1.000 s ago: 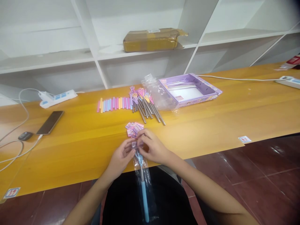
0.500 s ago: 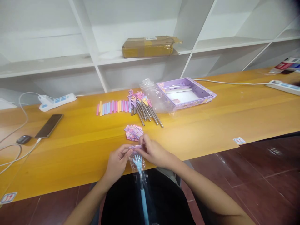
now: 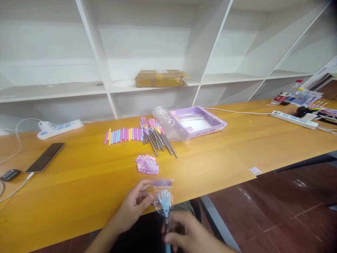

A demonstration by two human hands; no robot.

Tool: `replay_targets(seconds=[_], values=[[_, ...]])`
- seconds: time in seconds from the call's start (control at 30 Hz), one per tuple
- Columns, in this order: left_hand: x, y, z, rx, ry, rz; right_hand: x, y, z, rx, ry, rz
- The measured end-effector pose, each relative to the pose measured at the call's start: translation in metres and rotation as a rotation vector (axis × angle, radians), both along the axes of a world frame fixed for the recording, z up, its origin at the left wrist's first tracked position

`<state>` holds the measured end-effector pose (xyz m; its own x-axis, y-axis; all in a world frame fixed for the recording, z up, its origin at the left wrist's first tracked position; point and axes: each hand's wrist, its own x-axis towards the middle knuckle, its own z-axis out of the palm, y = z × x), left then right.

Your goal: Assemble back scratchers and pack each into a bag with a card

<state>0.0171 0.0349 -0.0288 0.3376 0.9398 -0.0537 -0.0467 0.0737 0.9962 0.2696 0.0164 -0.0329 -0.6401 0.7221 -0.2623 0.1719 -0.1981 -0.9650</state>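
Inside crinkled clear plastic (image 3: 157, 208), a blue hand-shaped scratcher (image 3: 165, 201)

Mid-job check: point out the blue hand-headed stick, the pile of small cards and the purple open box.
Blue hand-headed stick (image 3: 164, 200): head view, on its hand-shaped end.
Pile of small cards (image 3: 147, 165): head view, on its middle.
Purple open box (image 3: 206, 131): head view, on its near wall.

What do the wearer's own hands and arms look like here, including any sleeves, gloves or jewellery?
Both the left hand and right hand are ungloved. No sleeve, watch, bracelet or ring shows, though the right is blurred. Black clothing shows between the forearms.
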Motion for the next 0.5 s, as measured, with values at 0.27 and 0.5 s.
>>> replay_targets(seconds=[0.27,0.5], values=[[0.003,-0.005,-0.002,0.063,0.212,-0.122,0.12,0.257,0.165,0.974,-0.447,-0.796],[0.003,-0.002,0.003,0.047,0.307,-0.165,0.108,0.413,0.152,0.694,-0.868,-0.601]])
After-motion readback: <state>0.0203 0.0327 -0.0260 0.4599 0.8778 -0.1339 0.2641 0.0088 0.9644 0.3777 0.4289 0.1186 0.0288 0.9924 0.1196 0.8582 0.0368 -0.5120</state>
